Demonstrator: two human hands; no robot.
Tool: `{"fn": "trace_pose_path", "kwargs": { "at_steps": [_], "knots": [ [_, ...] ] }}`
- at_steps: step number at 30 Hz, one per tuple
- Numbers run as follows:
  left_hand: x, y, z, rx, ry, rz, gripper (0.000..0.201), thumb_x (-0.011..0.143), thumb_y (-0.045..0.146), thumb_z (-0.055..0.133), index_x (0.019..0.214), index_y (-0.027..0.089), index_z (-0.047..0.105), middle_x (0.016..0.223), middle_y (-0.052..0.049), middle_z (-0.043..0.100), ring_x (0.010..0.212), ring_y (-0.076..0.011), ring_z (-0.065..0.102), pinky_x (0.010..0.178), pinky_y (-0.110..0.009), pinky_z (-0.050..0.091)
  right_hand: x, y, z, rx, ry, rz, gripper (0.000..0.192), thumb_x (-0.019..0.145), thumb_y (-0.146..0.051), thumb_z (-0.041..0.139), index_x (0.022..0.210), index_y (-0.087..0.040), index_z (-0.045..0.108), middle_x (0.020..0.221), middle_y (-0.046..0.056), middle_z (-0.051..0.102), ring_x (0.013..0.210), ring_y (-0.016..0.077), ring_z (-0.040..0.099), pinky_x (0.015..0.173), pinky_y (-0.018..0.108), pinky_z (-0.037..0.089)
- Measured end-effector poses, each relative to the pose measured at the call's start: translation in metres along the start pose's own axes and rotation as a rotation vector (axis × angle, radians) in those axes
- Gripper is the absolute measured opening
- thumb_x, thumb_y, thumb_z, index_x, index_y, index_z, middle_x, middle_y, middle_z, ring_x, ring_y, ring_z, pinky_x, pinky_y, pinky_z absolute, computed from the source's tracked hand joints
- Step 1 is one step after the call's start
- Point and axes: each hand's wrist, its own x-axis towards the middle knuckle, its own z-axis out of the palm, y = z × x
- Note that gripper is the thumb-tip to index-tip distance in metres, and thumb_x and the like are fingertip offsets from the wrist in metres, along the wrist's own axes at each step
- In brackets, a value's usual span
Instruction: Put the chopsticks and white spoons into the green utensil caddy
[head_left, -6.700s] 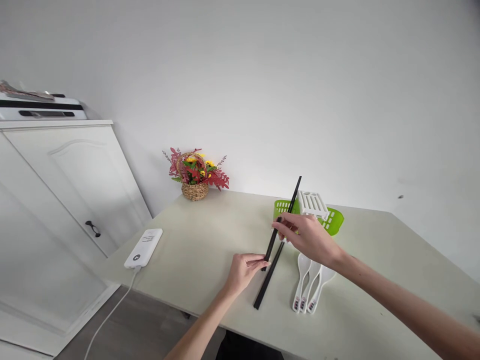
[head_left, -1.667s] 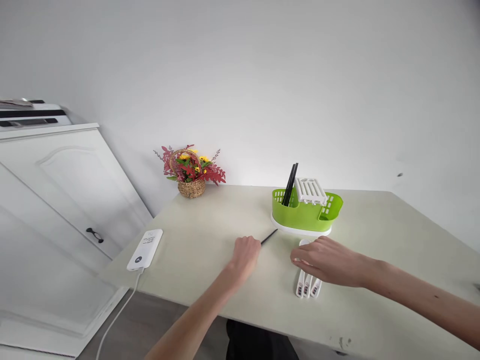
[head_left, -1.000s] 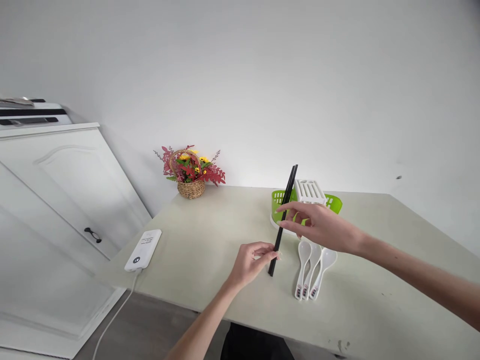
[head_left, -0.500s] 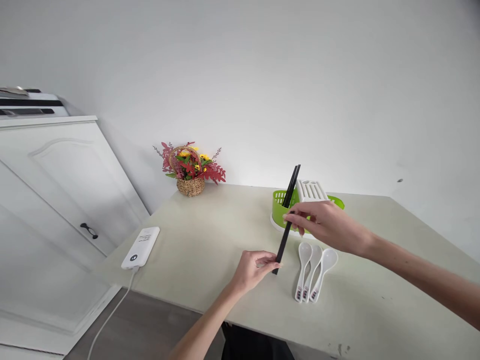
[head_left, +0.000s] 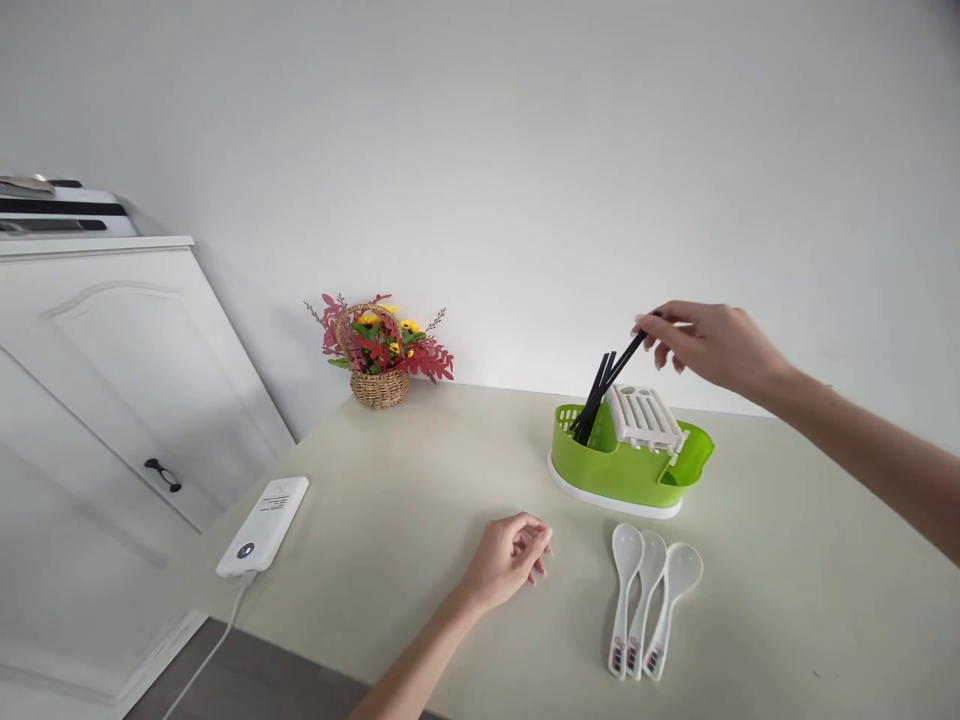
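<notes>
Black chopstick: we are pinching its top end with our right hand, raised above the green cutlery holder. The stick is leaning, its lower end sitting inside the holder's left compartment beside other black chopsticks, just left of the white slotted insert. Our left hand is resting on the tabletop with fingers loosely curled, holding nothing. Three white spoons are lying side by side in front of the holder. A flower basket is standing by the wall, a white power bank lying at the left edge.
</notes>
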Motion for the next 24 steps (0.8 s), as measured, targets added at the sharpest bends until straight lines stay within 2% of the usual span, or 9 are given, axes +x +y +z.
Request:
{"fn": "trace_pose_path", "kwargs": {
  "at_steps": [7,11,14,17,20,24],
  "knots": [
    [-0.002,0.003,0.001,0.042,-0.022,-0.014,0.045,0.095,0.059,0.058,0.091,0.016,0.069,0.081,-0.005,0.071,0.06,-0.0121,0.065,0.05,-0.02,0.051,0.027,0.024,0.062,-0.036,-0.352,-0.048,0.043,0.095,-0.06,0.048,0.085,-0.024,0.07,0.087,0.002,0.079,0.063,0.0158,0.07,0.061,0.031,0.056],
    [-0.002,0.004,0.001,0.057,-0.027,-0.012,0.044,0.096,0.059,0.057,0.091,0.016,0.069,0.079,-0.005,0.071,0.059,-0.0119,0.064,0.051,-0.02,0.051,0.033,0.03,0.075,-0.079,-0.349,-0.025,0.039,0.096,-0.055,0.048,0.088,-0.023,0.069,0.087,0.002,0.079,0.063,0.0166,0.071,0.065,0.033,0.056],
    [-0.002,0.005,0.001,0.05,-0.026,-0.016,0.045,0.096,0.059,0.058,0.091,0.016,0.069,0.08,-0.005,0.071,0.059,-0.0121,0.065,0.052,-0.021,0.052,0.032,0.028,0.07,-0.119,-0.276,0.005,0.038,0.096,-0.052,0.049,0.105,-0.021,0.068,0.092,0.004,0.08,0.063,0.0174,0.071,0.069,0.036,0.055],
    [-0.002,0.005,0.001,0.045,-0.019,-0.019,0.045,0.095,0.06,0.058,0.09,0.016,0.069,0.08,-0.005,0.071,0.059,-0.0123,0.065,0.052,-0.021,0.052,0.024,0.02,0.055,-0.136,-0.158,0.02,0.041,0.096,-0.052,0.049,0.119,-0.021,0.063,0.098,0.005,0.08,0.065,0.0183,0.072,0.064,0.035,0.054],
    [-0.003,0.004,0.001,0.046,-0.018,-0.01,0.046,0.095,0.061,0.058,0.09,0.016,0.068,0.081,-0.005,0.072,0.06,-0.0123,0.065,0.053,-0.021,0.051,0.01,0.009,0.035,-0.154,-0.107,-0.031,0.037,0.096,-0.051,0.049,0.116,-0.024,0.064,0.098,0.003,0.079,0.066,0.0176,0.071,0.06,0.032,0.051],
    [-0.006,0.005,0.002,0.067,-0.007,0.013,0.046,0.095,0.061,0.058,0.089,0.017,0.068,0.08,-0.005,0.071,0.059,-0.0124,0.064,0.054,-0.022,0.051,-0.02,0.0,0.012,-0.339,-0.168,-0.223,0.036,0.098,-0.053,0.043,0.107,-0.028,0.068,0.087,0.002,0.078,0.071,0.0198,0.069,0.064,0.033,0.047]
  ]
}}
